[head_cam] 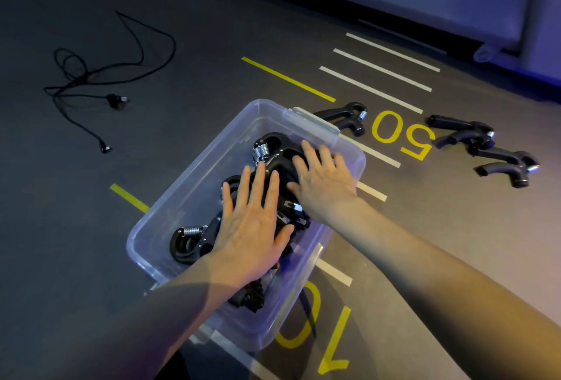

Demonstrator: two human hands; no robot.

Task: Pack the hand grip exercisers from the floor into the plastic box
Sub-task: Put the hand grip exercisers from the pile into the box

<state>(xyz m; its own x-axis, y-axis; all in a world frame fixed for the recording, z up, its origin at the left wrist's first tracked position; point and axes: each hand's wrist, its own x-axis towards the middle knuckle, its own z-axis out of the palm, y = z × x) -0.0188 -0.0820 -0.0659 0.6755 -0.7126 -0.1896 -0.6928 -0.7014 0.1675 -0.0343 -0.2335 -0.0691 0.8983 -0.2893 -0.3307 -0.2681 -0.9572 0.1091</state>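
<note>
Pressing flat with fingers spread, the left hand (253, 224) and right hand (323, 177) lay on the black hand grip exercisers (273, 152) piled inside the clear plastic box (194, 167) on the floor, while three more exercisers (485, 148) lay beyond it, near the yellow "50" marking (403, 135).

Dark floor (197, 82), yellow/white tape lines; clear plastic box (194, 179) center, loose grip exercisers (482, 148) at 3 o'clock, black cable (91, 82) at 10.
</note>
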